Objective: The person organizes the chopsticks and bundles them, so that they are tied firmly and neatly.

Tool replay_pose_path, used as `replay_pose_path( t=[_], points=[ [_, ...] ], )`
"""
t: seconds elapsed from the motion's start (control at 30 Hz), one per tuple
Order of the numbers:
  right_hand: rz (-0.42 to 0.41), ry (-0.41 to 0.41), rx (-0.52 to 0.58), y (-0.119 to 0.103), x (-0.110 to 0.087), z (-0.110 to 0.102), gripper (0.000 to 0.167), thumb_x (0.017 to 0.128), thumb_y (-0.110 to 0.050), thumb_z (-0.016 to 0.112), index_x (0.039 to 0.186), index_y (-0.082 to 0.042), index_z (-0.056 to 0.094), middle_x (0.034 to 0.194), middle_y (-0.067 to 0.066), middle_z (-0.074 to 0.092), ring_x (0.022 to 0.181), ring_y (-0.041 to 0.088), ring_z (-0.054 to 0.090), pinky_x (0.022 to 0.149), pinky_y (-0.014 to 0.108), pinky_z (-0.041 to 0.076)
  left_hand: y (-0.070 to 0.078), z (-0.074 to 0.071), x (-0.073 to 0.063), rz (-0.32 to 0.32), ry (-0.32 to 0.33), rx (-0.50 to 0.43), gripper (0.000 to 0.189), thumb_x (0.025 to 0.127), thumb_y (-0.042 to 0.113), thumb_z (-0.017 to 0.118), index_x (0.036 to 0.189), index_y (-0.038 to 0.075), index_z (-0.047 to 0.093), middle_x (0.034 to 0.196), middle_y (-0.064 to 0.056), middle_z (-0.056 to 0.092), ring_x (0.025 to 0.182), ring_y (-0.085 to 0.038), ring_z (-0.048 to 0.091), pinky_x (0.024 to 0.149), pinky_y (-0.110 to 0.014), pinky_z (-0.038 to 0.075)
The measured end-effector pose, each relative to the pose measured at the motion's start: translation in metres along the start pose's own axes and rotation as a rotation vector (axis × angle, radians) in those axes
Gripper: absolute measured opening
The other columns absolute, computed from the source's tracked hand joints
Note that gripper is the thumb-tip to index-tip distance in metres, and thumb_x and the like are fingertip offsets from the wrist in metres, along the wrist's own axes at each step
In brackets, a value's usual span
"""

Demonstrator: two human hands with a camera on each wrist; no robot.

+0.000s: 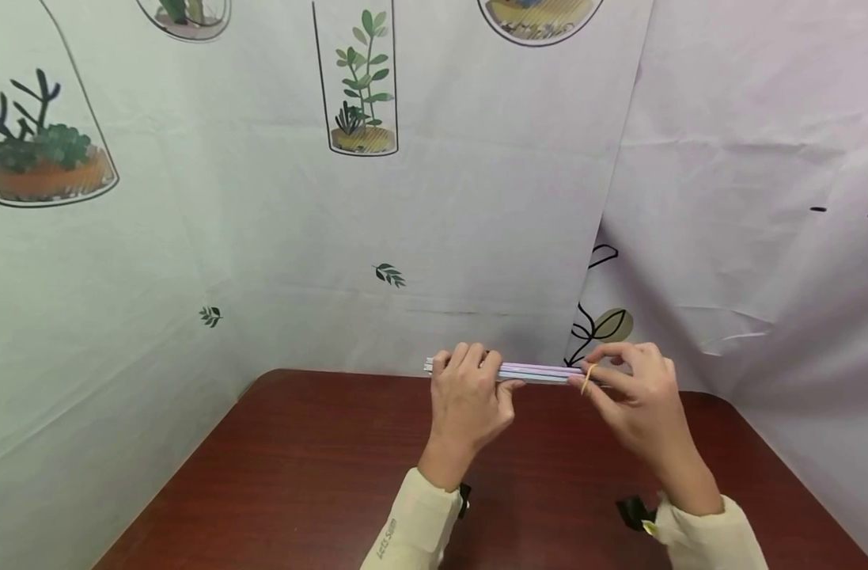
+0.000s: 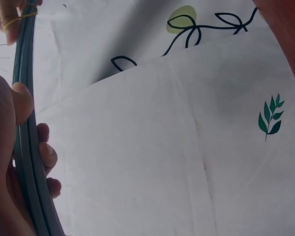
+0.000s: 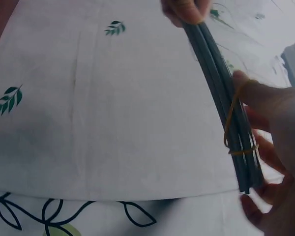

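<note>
A bundle of long thin pastel drinking straws, lilac and pale blue, is held level above the far edge of the table. My left hand grips the bundle, its thumb on one side and fingers curled round the other. Toward the other end, a thin yellow rubber band loops round the straws. My right hand pinches the band there with thumb and fingertips. In the right wrist view, part of the rubber band stands off the straws and stretches to the thumb, with another turn close round the bundle near its end.
Below the hands lies a dark red-brown table with rounded far corners. Pale cloth printed with plants in glass jars and small leaves hangs behind it and along both sides. Dark straps show at the cuffs of the cream sleeves.
</note>
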State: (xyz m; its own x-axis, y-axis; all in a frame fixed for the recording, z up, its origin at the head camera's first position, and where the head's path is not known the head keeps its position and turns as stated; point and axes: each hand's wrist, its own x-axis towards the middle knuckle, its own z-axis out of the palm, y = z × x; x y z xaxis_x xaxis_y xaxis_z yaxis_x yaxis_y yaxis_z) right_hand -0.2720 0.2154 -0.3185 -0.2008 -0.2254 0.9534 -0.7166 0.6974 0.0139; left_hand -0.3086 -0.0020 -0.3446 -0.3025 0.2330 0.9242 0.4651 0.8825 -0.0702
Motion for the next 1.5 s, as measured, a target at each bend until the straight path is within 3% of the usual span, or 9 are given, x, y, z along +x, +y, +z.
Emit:
replay_pose_path(
  t=[0.1,0.27,0.5,0.6,0.77,0.93,1.03,1.3,1.5],
  points=[
    [-0.175,0.087,-0.049,-0.005,0.003,0.011,0.043,0.099,-0.034,0.06,0.07,-0.006,0.076,0.086,0.009,0.069,0.076,0.035,0.053,0.063,0.051,0.031,-0.001,0.0,0.0,-0.018,-0.014,0.011,0.033,0.075,0.048,0.074,0.076,0.017,0.061,0.075,0.003,0.054,0.079,-0.018,0.055,0.078,-0.039,0.039],
    [-0.37,0.246,-0.021,-0.019,0.011,0.026,0.036,0.099,-0.013,0.06,0.068,-0.002,0.074,0.081,0.015,0.069,0.072,0.037,0.057,0.061,0.049,0.035,-0.004,-0.004,0.001,-0.06,-0.029,0.007,0.029,0.076,0.044,0.075,0.079,0.017,0.064,0.077,0.002,0.057,0.077,-0.018,0.055,0.077,-0.039,0.039],
    [-0.477,0.345,0.118,-0.029,0.014,0.034,0.021,0.095,-0.005,0.064,0.081,0.005,0.075,0.074,0.018,0.066,0.056,0.026,0.058,0.053,0.03,0.045,-0.009,-0.01,0.004,-0.1,-0.001,0.016,0.025,0.074,0.039,0.077,0.079,0.017,0.066,0.076,0.002,0.056,0.073,-0.018,0.052,0.075,-0.04,0.039],
    [-0.349,0.431,0.146,-0.03,0.01,0.036,0.028,0.092,-0.015,0.072,0.079,0.009,0.075,0.068,0.019,0.063,0.05,0.02,0.052,0.048,0.021,0.041,-0.008,-0.01,0.005,-0.107,0.026,0.025,0.027,0.074,0.039,0.076,0.077,0.016,0.065,0.074,0.001,0.055,0.072,-0.019,0.051,0.075,-0.041,0.039],
    [0.009,0.514,0.258,-0.034,0.003,0.034,0.046,0.085,-0.026,0.08,0.096,0.017,0.071,0.079,0.028,0.061,0.06,0.007,0.056,0.059,0.008,0.043,-0.007,-0.012,0.007,-0.133,0.049,-0.004,0.028,0.073,0.036,0.077,0.075,0.014,0.06,0.071,0.0,0.05,0.071,-0.019,0.05,0.077,-0.045,0.037],
    [0.306,0.481,0.486,-0.034,-0.005,0.031,0.049,0.08,0.004,0.078,0.125,0.015,0.059,0.114,0.016,0.051,0.071,0.002,0.06,0.048,0.01,0.043,-0.005,-0.013,0.009,-0.132,0.065,-0.046,0.028,0.071,0.032,0.079,0.075,0.013,0.059,0.072,0.0,0.05,0.072,-0.02,0.049,0.077,-0.047,0.034],
    [0.443,0.504,0.661,-0.036,-0.004,0.028,0.055,0.078,0.02,0.069,0.131,0.013,0.055,0.121,0.013,0.044,0.073,0.009,0.063,0.039,0.016,0.042,-0.004,-0.012,0.009,-0.13,0.072,-0.057,0.028,0.07,0.03,0.08,0.076,0.012,0.059,0.073,-0.001,0.051,0.073,-0.02,0.049,0.078,-0.047,0.034],
    [0.706,0.58,0.978,-0.039,0.005,0.017,0.037,0.088,0.015,0.061,0.125,0.011,0.061,0.099,0.014,0.057,0.044,0.006,0.047,0.031,0.022,0.025,-0.003,-0.01,0.008,-0.088,0.091,-0.053,0.023,0.075,0.029,0.075,0.075,0.013,0.058,0.073,0.0,0.051,0.074,-0.02,0.05,0.077,-0.048,0.033],
    [0.836,0.632,1.106,-0.041,0.01,0.013,0.031,0.092,0.009,0.06,0.122,0.008,0.063,0.077,0.009,0.063,0.052,0.007,0.053,0.035,0.02,0.022,-0.002,-0.01,0.007,-0.092,0.076,-0.048,0.025,0.077,0.033,0.074,0.076,0.013,0.059,0.074,0.0,0.052,0.076,-0.02,0.051,0.078,-0.048,0.033]
  ],
)
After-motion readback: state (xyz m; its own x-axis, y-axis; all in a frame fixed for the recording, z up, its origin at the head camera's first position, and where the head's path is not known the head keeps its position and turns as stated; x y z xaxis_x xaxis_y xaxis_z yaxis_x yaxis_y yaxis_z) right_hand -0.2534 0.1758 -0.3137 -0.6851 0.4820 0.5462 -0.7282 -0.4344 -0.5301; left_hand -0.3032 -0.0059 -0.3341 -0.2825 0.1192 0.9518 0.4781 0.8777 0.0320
